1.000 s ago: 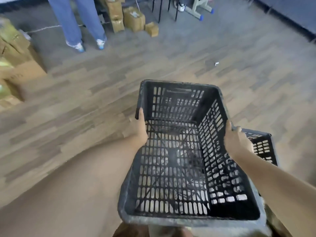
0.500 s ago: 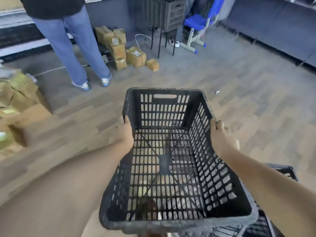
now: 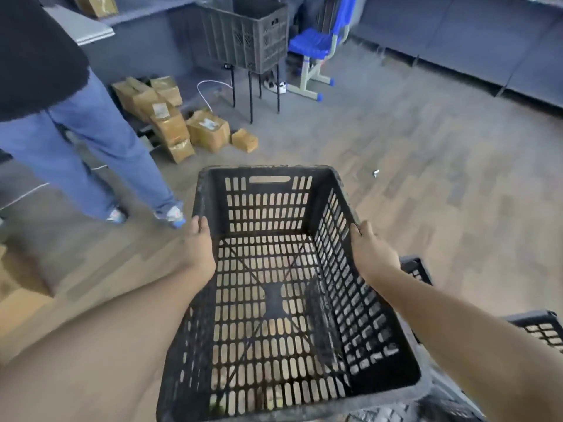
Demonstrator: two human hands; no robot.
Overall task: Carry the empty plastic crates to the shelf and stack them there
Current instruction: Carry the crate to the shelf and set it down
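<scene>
Gripping black crate (image 3: 268, 306) rims: left hand (image 3: 199, 245), right hand (image 3: 370, 254).

Floor: wood-look plank flooring (image 3: 426, 184) in mixed brown and grey tones, a small white scrap (image 3: 376, 173) lying on it. Far wall lined with low dark blue-grey panels (image 3: 475, 41). Blue plastic chair on a pale metal frame (image 3: 313, 44) stands near the back. Beside it, a thin-legged black metal stand (image 3: 253, 92). A heap of taped brown cardboard boxes (image 3: 179, 123) sits on the floor at left-centre. White cable (image 3: 210, 86) loops behind them. Light is even, soft.
</scene>
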